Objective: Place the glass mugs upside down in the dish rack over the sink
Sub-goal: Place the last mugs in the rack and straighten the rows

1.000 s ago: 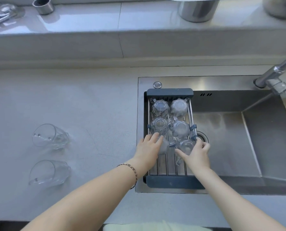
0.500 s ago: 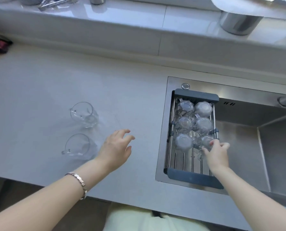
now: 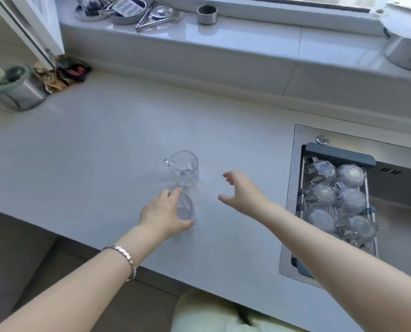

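Two clear glass mugs lie on the grey counter. The far mug (image 3: 184, 167) is on its side with its mouth toward me. My left hand (image 3: 163, 215) curls around the near mug (image 3: 185, 209), thumb and fingers touching it. My right hand (image 3: 241, 191) hovers open just right of the far mug, fingers spread, holding nothing. Over the sink at the right sits the dish rack (image 3: 338, 157), dark-framed with metal bars, carrying several glass mugs (image 3: 350, 200) upside down in two columns.
The steel sink (image 3: 396, 195) lies behind and right of the rack. A window ledge at the back holds metal utensils (image 3: 149, 19), a small steel cup (image 3: 207, 14) and a large pot (image 3: 405, 52). At far left stands a steel can (image 3: 20, 89). The counter's front edge runs under my forearms.
My right hand left the rack and swung left over the counter toward the far mug. My left hand moved onto the near mug. The view turned left.
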Available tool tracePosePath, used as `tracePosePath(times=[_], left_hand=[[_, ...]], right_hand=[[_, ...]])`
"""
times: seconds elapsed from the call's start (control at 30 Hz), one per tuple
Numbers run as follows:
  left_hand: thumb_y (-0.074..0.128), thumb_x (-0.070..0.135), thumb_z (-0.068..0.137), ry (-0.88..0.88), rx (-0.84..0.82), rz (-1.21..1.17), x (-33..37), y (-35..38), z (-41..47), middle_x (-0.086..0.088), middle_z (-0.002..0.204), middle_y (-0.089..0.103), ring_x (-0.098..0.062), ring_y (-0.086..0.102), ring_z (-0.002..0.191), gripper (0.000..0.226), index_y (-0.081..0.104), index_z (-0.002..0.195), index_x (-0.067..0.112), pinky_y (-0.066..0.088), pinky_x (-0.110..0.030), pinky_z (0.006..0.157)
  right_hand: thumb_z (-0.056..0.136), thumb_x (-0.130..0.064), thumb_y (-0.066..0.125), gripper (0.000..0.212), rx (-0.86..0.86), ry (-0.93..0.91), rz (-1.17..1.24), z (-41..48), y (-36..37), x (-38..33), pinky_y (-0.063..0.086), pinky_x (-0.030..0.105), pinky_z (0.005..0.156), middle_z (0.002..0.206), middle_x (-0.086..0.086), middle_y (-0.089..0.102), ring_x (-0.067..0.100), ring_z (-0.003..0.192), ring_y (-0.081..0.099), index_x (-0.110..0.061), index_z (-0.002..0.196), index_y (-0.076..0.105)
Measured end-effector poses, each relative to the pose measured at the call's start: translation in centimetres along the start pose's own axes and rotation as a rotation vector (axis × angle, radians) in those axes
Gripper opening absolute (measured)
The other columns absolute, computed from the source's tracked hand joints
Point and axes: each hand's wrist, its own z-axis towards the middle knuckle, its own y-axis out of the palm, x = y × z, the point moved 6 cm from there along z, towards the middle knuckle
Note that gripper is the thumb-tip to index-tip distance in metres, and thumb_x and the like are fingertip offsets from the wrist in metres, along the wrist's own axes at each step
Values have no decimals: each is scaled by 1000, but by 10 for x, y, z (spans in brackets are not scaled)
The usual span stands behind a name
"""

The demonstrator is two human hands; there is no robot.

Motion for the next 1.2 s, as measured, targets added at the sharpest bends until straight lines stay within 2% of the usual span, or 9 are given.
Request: tracePosePath(times=[0.23,0.5,0.63,0.77,0.87,1.0,1.07,1.13,1.2], left_hand=[[68,48,73,-94,68,-140,-34,-7,4,-3,137,42,-26,47,124,83,28,142,24,43,-35,97],[72,47,68,-109,155,-216,-45,-12,-4,0,133,48,-25,49,120,78,35,134,26,43,-35,96],[72,44,69,-3,200,-232,-14,-18,-13,3,135,47,-26,48,120,78,37,136,28,42,-35,97],[70,43,71,129,194,-214,45,-17,-17,5,136,46,-23,44,125,75,37,137,29,40,-34,99],[71,42,70,213,178,-213,96,-12,-19,4,134,47,-23,43,125,75,38,136,29,40,-35,101],[72,40,71,303,155,-249,157,1,-27,4,134,48,-21,45,124,75,38,136,28,40,-33,100],[72,40,71,341,139,-260,178,10,-34,5,134,47,-20,44,125,74,38,135,28,41,-34,100],[72,41,71,362,126,-245,194,19,-42,6,133,48,-19,45,124,73,38,135,29,42,-34,98],[73,41,70,364,117,-233,203,27,-48,6,133,48,-19,45,124,73,39,134,30,41,-34,99]], right_hand=[[66,-14,84,105,-53,51,406,71,54,-47,27,31,113,151,7,28,21,140,29,-11,146,15],[62,-14,83,77,209,108,576,53,50,-29,39,22,94,126,7,48,18,118,49,-19,126,40],[69,-14,81,60,211,218,726,-9,20,27,43,18,71,104,4,48,17,95,54,-27,112,42],[57,-44,78,80,152,359,764,-86,-23,102,48,29,85,110,8,57,21,98,60,-26,126,42],[75,-38,73,67,178,500,784,-143,-59,158,39,33,94,120,-2,52,18,109,52,-20,129,38],[78,-28,74,72,112,663,586,-199,-90,218,39,30,90,131,3,46,18,112,48,-19,135,31],[73,-24,76,76,77,680,424,-210,-100,227,43,27,77,124,7,51,19,104,53,-18,133,29],[67,-28,77,73,60,620,248,-208,-106,223,46,29,71,116,5,53,20,95,55,-20,124,32],[64,-32,75,70,70,481,3,-197,-110,210,47,33,79,116,3,50,22,100,54,-21,121,36]])
